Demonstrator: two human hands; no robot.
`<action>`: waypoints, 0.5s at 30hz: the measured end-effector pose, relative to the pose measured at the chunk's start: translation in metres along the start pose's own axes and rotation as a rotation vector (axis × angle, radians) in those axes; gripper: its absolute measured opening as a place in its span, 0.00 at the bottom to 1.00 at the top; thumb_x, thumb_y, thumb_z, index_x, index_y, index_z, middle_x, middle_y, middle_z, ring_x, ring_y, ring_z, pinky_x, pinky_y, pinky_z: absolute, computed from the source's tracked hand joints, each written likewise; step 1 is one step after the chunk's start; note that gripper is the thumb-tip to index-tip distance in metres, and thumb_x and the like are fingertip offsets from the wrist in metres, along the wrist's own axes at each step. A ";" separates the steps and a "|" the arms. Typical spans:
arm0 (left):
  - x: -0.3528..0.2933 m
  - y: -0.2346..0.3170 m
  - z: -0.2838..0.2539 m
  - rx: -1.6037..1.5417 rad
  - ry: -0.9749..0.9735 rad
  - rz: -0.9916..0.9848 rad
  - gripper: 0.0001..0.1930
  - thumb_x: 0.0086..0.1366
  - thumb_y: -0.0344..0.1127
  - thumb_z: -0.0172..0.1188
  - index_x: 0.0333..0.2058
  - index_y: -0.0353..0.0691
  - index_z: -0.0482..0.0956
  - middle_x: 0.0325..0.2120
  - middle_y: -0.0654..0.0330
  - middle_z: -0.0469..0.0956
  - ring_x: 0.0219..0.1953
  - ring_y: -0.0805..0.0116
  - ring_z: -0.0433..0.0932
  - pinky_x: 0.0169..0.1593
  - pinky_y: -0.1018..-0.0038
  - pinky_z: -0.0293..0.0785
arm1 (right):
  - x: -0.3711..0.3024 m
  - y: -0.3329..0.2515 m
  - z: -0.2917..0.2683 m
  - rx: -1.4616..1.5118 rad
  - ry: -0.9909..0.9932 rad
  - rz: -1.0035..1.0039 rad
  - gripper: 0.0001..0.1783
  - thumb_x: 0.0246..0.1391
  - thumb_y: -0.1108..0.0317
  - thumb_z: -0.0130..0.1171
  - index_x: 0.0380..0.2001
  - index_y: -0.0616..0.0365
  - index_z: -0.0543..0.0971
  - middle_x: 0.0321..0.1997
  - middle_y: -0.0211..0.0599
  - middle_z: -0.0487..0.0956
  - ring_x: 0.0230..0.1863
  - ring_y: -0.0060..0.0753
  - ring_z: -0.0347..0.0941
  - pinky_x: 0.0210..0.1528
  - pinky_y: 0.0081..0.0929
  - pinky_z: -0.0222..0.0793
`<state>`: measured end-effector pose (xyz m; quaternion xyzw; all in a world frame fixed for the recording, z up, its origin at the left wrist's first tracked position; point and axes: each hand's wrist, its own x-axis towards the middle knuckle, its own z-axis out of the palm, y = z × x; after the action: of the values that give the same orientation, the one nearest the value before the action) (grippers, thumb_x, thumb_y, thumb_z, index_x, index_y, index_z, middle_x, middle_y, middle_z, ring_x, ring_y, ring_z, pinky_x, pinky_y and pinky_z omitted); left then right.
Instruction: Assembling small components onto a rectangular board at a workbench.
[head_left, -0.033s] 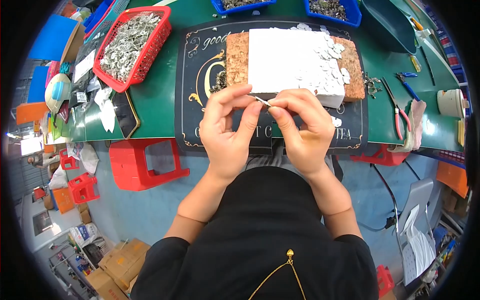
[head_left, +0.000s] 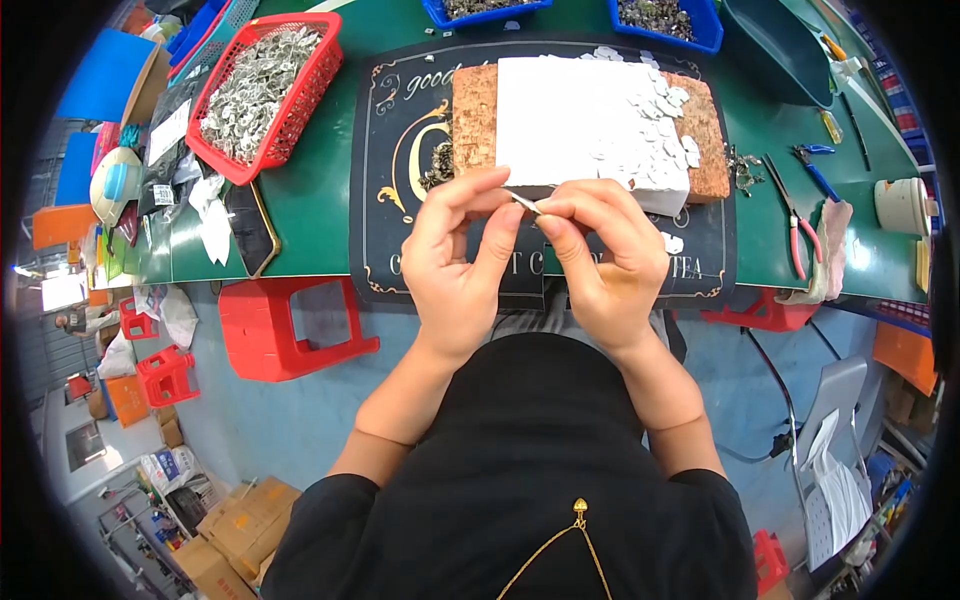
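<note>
We're pinching a small thin piece (head_left: 525, 203) between left hand (head_left: 452, 268) and right hand (head_left: 614, 268) fingertips, near side of the white block (head_left: 550, 115), probably risking a drop if either pinch is slipping.

Blue-grey floor (head_left: 300, 420); red stool (head_left: 262, 335) near green table (head_left: 312, 228); grey chair (head_left: 836, 395) right.

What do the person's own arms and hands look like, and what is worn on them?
The left hand and right hand are bare: no gloves, rings or markings are visible. The forearms are also uncovered, without watch, bracelet or cable. Short, plain black fabric sleeves cover the upper arms.
</note>
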<state>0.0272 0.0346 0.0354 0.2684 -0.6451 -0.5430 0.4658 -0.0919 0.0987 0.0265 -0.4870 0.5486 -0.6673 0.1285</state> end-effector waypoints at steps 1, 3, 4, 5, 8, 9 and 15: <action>0.001 -0.005 -0.001 0.041 -0.030 0.028 0.11 0.64 0.24 0.58 0.44 0.30 0.72 0.35 0.57 0.78 0.39 0.74 0.77 0.44 0.79 0.73 | 0.000 0.001 0.000 -0.064 0.001 -0.093 0.05 0.49 0.80 0.63 0.32 0.67 0.79 0.33 0.39 0.78 0.32 0.26 0.72 0.33 0.20 0.67; 0.001 -0.007 -0.002 0.084 -0.060 0.057 0.09 0.65 0.24 0.57 0.44 0.31 0.73 0.36 0.58 0.78 0.39 0.74 0.76 0.44 0.79 0.72 | -0.001 -0.002 0.000 -0.107 -0.007 -0.113 0.05 0.49 0.80 0.63 0.32 0.67 0.79 0.32 0.40 0.78 0.31 0.28 0.73 0.33 0.21 0.68; 0.000 -0.005 -0.002 -0.003 -0.065 0.039 0.07 0.66 0.25 0.56 0.42 0.31 0.73 0.37 0.58 0.77 0.39 0.75 0.76 0.44 0.79 0.72 | 0.000 -0.004 0.000 -0.153 -0.013 -0.134 0.05 0.49 0.80 0.63 0.32 0.66 0.79 0.32 0.40 0.78 0.31 0.29 0.73 0.33 0.21 0.68; -0.001 -0.002 -0.001 -0.089 -0.071 0.021 0.06 0.67 0.25 0.55 0.41 0.31 0.74 0.37 0.59 0.76 0.39 0.76 0.75 0.44 0.80 0.71 | 0.000 -0.006 -0.001 -0.150 -0.010 -0.134 0.05 0.49 0.80 0.63 0.32 0.66 0.79 0.32 0.40 0.78 0.31 0.29 0.73 0.33 0.21 0.68; -0.002 0.003 0.000 -0.100 -0.083 -0.002 0.06 0.67 0.26 0.55 0.41 0.31 0.73 0.37 0.60 0.74 0.38 0.76 0.74 0.44 0.80 0.71 | 0.003 -0.010 -0.003 -0.231 0.009 -0.255 0.05 0.49 0.79 0.63 0.32 0.66 0.80 0.32 0.40 0.78 0.31 0.28 0.73 0.32 0.21 0.69; -0.002 0.004 0.000 -0.097 -0.084 0.002 0.06 0.67 0.26 0.55 0.41 0.31 0.73 0.37 0.60 0.74 0.38 0.76 0.74 0.44 0.80 0.71 | 0.003 -0.012 -0.005 -0.182 -0.012 -0.173 0.05 0.49 0.79 0.63 0.32 0.66 0.80 0.31 0.40 0.78 0.30 0.28 0.73 0.32 0.21 0.69; 0.000 0.012 0.003 -0.298 -0.134 -0.194 0.08 0.66 0.26 0.57 0.42 0.31 0.73 0.38 0.59 0.76 0.40 0.74 0.76 0.45 0.79 0.73 | 0.008 -0.018 -0.017 -0.130 -0.064 -0.096 0.05 0.48 0.80 0.63 0.30 0.66 0.80 0.30 0.40 0.78 0.29 0.28 0.73 0.31 0.21 0.69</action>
<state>0.0270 0.0393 0.0470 0.2208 -0.5583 -0.6915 0.4018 -0.1031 0.1096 0.0473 -0.5411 0.5625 -0.6198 0.0818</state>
